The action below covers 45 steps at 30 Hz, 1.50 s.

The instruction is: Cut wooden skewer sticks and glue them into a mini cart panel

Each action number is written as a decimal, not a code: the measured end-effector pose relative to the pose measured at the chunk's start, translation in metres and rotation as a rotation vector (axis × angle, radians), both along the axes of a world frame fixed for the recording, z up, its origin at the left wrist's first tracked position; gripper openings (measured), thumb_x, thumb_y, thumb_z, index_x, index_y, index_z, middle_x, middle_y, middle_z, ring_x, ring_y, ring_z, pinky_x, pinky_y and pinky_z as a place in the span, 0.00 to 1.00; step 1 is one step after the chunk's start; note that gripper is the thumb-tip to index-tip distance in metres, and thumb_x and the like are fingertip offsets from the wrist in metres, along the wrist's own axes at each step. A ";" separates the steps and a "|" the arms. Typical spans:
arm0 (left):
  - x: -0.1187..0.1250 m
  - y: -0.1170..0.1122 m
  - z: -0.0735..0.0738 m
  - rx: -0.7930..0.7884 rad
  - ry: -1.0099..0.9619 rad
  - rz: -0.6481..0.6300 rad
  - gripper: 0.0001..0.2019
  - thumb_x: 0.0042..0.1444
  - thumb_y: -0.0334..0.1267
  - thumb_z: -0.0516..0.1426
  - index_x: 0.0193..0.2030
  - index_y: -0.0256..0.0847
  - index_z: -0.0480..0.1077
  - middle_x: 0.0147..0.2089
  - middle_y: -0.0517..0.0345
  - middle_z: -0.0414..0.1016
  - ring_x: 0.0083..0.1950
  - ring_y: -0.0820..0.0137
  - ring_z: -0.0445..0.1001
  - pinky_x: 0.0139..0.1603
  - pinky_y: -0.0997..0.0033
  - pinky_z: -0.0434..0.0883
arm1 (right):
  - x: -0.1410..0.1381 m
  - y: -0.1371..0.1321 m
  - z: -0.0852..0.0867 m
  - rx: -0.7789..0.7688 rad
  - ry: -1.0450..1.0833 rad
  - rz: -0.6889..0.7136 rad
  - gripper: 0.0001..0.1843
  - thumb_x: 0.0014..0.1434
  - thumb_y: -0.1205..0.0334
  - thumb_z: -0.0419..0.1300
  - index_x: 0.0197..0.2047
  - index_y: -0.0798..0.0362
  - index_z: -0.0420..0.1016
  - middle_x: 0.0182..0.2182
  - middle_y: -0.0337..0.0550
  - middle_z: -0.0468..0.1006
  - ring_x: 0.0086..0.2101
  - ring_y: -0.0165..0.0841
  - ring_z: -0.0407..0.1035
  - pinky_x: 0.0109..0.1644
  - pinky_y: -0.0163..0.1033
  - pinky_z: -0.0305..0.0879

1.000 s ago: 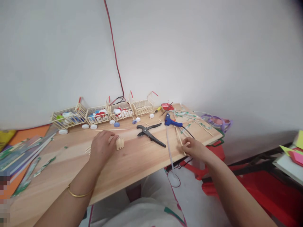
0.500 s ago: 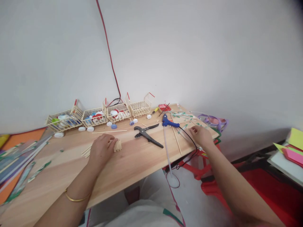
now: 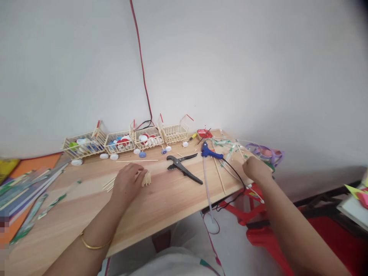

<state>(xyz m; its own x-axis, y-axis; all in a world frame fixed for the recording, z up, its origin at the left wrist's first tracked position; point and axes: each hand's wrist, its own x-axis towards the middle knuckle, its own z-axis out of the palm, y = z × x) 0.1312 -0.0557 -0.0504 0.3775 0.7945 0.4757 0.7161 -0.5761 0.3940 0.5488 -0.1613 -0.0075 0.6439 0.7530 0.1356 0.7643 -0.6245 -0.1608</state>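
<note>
- While the left hand [image 3: 128, 182] lies curved beside the row of short sticks [image 3: 146, 179], I cannot tell if its fingers pinch any.
- Right hand, [image 3: 256, 169] with fingers folded in, is at the right end of the table [image 3: 161, 207] (what it holds, I cannot see).
- Between the hands lie black pliers [image 3: 187, 172], then a blue glue gun [image 3: 212, 154].
- Farthest, along the wall [image 3: 184, 57], stand four stick carts [image 3: 174, 141].

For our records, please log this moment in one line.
left hand: beside short pale wooden sticks; right hand: grip hidden, near green-clear plastic wrappers
</note>
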 end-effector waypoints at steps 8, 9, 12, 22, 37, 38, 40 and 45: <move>0.010 -0.014 0.005 -0.211 -0.249 -0.210 0.11 0.57 0.39 0.50 0.40 0.42 0.71 0.38 0.55 0.76 0.41 0.67 0.73 0.44 0.68 0.67 | -0.124 0.030 0.008 0.378 0.476 0.598 0.10 0.59 0.56 0.51 0.42 0.52 0.63 0.31 0.42 0.73 0.30 0.30 0.68 0.35 0.34 0.63; 0.011 -0.016 0.005 -0.282 -0.266 -0.218 0.11 0.56 0.40 0.51 0.39 0.42 0.72 0.36 0.56 0.76 0.39 0.68 0.73 0.42 0.69 0.68 | -0.140 0.034 0.004 0.371 0.514 0.638 0.11 0.58 0.55 0.52 0.41 0.52 0.64 0.29 0.40 0.73 0.29 0.29 0.67 0.34 0.33 0.63; 0.014 -0.021 0.009 -0.467 -0.362 -0.259 0.12 0.54 0.44 0.53 0.37 0.41 0.73 0.33 0.57 0.76 0.35 0.68 0.73 0.37 0.71 0.68 | -0.183 0.044 -0.010 0.324 0.829 0.825 0.09 0.56 0.56 0.55 0.36 0.53 0.66 0.30 0.39 0.73 0.28 0.27 0.67 0.32 0.32 0.63; 0.013 -0.019 0.013 -0.706 -0.864 -0.190 0.13 0.52 0.47 0.56 0.28 0.38 0.68 0.28 0.59 0.71 0.30 0.72 0.71 0.37 0.69 0.71 | -0.251 0.054 -0.023 0.316 0.785 1.045 0.07 0.58 0.58 0.54 0.35 0.53 0.66 0.26 0.36 0.71 0.26 0.26 0.63 0.29 0.31 0.57; 0.016 -0.023 0.014 -0.796 -1.036 -0.123 0.16 0.53 0.50 0.54 0.39 0.39 0.64 0.32 0.58 0.73 0.29 0.71 0.74 0.30 0.69 0.73 | -0.173 0.078 -0.059 0.201 0.305 0.901 0.05 0.57 0.65 0.53 0.30 0.55 0.67 0.28 0.42 0.71 0.29 0.30 0.63 0.34 0.34 0.55; 0.016 -0.022 0.012 -0.798 -1.035 -0.122 0.16 0.53 0.50 0.53 0.41 0.39 0.64 0.32 0.58 0.73 0.29 0.70 0.74 0.30 0.69 0.72 | -0.172 0.081 -0.058 0.210 0.308 0.890 0.05 0.56 0.65 0.54 0.30 0.55 0.67 0.28 0.42 0.71 0.29 0.30 0.63 0.34 0.34 0.55; 0.015 -0.021 0.009 -0.801 -1.031 -0.121 0.17 0.54 0.51 0.52 0.43 0.40 0.63 0.33 0.57 0.72 0.30 0.70 0.74 0.30 0.68 0.72 | -0.173 0.086 -0.055 0.218 0.321 0.886 0.05 0.55 0.66 0.54 0.29 0.56 0.68 0.27 0.42 0.71 0.29 0.30 0.63 0.33 0.34 0.54; 0.015 -0.022 0.006 -0.725 -0.869 -0.157 0.18 0.56 0.48 0.50 0.49 0.40 0.63 0.35 0.55 0.71 0.31 0.70 0.73 0.32 0.68 0.72 | -0.195 0.088 -0.035 0.243 0.421 0.965 0.08 0.58 0.63 0.52 0.30 0.55 0.69 0.23 0.38 0.70 0.25 0.27 0.62 0.30 0.32 0.54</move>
<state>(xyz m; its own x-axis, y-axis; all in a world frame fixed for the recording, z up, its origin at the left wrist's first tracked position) 0.1458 -0.0778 -0.0441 0.2644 0.9616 0.0736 -0.0214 -0.0704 0.9973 0.3535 -0.0730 -0.0427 -0.1766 0.9503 0.2565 0.7711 0.2955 -0.5640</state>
